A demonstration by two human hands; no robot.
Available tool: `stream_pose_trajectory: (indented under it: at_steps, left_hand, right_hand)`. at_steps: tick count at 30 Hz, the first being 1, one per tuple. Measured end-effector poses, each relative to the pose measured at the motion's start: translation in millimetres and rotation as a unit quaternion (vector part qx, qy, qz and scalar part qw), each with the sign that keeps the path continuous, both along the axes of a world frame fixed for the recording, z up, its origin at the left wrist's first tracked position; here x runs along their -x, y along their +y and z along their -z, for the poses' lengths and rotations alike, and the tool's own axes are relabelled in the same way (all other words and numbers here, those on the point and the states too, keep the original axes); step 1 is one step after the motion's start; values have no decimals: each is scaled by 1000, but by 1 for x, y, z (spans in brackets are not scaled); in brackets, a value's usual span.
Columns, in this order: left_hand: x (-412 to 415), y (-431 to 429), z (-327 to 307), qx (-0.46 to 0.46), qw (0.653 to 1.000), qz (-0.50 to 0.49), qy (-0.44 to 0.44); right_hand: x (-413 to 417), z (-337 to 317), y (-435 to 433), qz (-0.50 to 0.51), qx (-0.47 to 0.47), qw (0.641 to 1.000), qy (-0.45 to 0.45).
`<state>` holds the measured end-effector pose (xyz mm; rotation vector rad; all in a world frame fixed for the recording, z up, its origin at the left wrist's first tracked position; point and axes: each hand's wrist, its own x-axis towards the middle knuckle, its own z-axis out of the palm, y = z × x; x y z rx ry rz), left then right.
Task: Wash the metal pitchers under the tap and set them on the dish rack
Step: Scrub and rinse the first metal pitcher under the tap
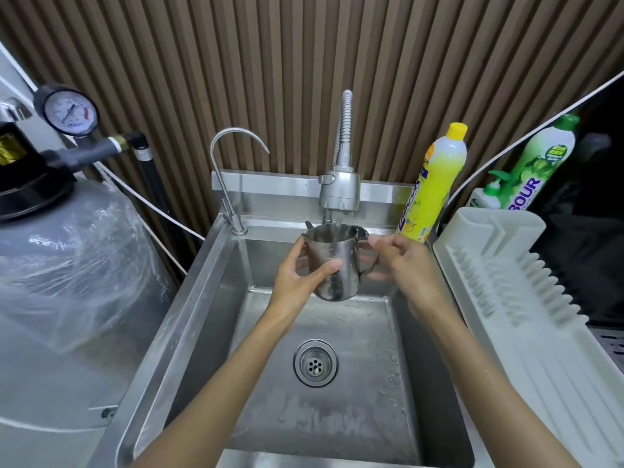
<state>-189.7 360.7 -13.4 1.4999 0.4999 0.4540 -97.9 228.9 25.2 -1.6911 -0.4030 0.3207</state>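
Note:
A small steel pitcher (337, 261) is held upright over the steel sink (209, 298), right under the spray head of the flexible tap (339, 192). My left hand (300, 278) wraps its body, thumb across the front. My right hand (398, 261) is at the handle side, fingers curled around the handle. A thin stream of water seems to fall into the pitcher's mouth. The white dish rack (506, 282) lies to the right of the sink with nothing on it.
A thin gooseneck tap (233, 184) stands at the sink's back left. A yellow soap bottle (435, 184) and a green one (540, 163) stand behind the rack. A wrapped grey tank (67, 265) with a pressure gauge (69, 111) fills the left. The drain (315, 363) lies mid-basin.

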Motion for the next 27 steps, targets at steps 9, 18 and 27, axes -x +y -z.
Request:
stream_pose_trajectory:
  at_steps: [9,18,27]
  left_hand:
    - [-2,21,-18,-125,990,32,48]
    - [-15,41,-21,8,981,195,11]
    - [-21,3,-12,16,991,109,-70]
  right_hand:
    - [9,35,2,-45,-207,930,299]
    - [25,32,-11,-13,-285,929,237]
    - [8,1,-20,-27,-190,980,52]
